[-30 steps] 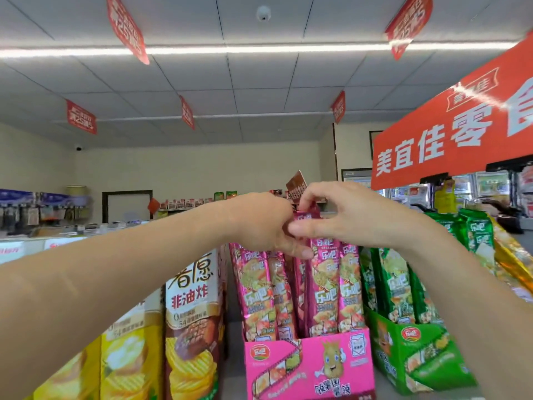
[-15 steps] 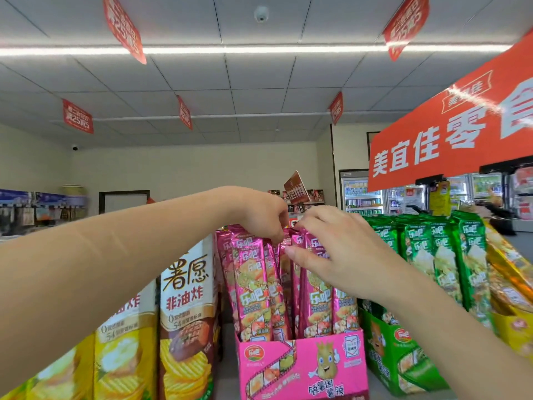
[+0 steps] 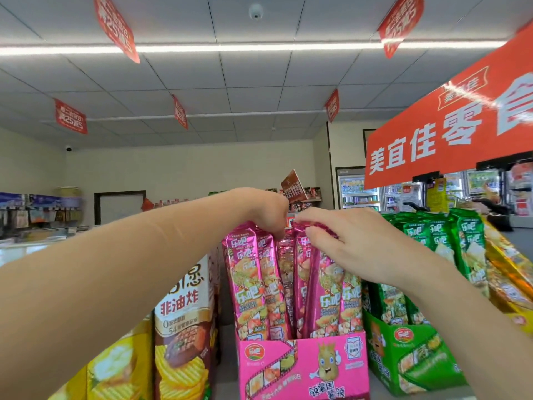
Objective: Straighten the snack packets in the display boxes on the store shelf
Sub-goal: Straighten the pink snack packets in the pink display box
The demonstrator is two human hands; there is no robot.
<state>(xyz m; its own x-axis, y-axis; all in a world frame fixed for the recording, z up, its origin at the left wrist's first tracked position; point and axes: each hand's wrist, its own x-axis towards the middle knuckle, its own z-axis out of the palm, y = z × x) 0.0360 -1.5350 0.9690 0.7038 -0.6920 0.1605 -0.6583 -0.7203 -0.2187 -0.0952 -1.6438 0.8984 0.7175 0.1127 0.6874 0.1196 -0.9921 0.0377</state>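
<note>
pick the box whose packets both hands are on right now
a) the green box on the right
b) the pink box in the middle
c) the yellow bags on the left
b: the left hand and the right hand are both at the tops of the pink packets standing in the pink box, while neither hand touches the green box.

Gap left of pink box (image 3: pixel 302 368) (narrow).
</note>
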